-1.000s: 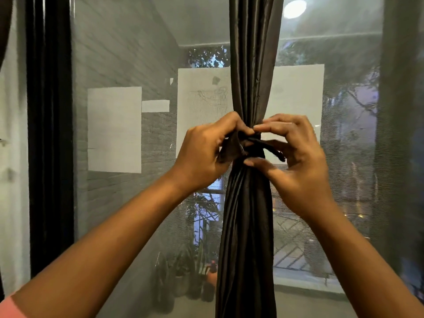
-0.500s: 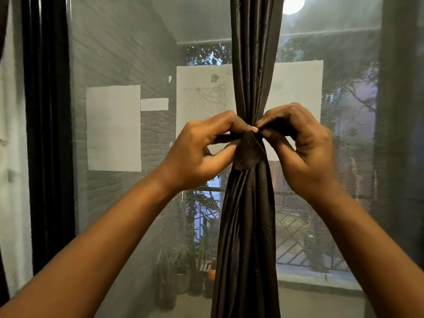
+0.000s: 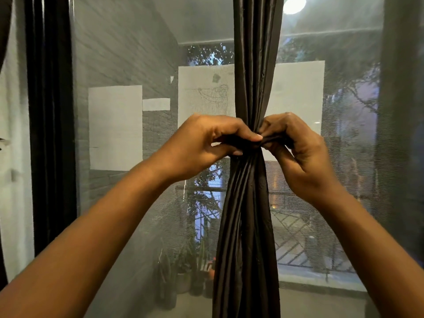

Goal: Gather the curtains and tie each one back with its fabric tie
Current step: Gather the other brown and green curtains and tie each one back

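**Head view: both hands on the tie at the curtain's waist**

My left hand [image 3: 204, 143] and right hand [image 3: 296, 148] meet at the middle of the dark gathered curtain [image 3: 246, 214], which hangs straight down before the mesh window screen [image 3: 128, 65]. Each grip is curled tight, pinching one end of the fabric tie [image 3: 257, 143] cinched around the curtain, fingertips nearly touching. Another dark curtain [image 3: 49, 111] hangs at left.

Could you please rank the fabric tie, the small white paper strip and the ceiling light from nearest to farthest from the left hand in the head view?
1. The fabric tie, pinched by the left hand at the curtain.
2. The small white paper strip, up and to its left on the mesh.
3. The ceiling light, far up at the right.
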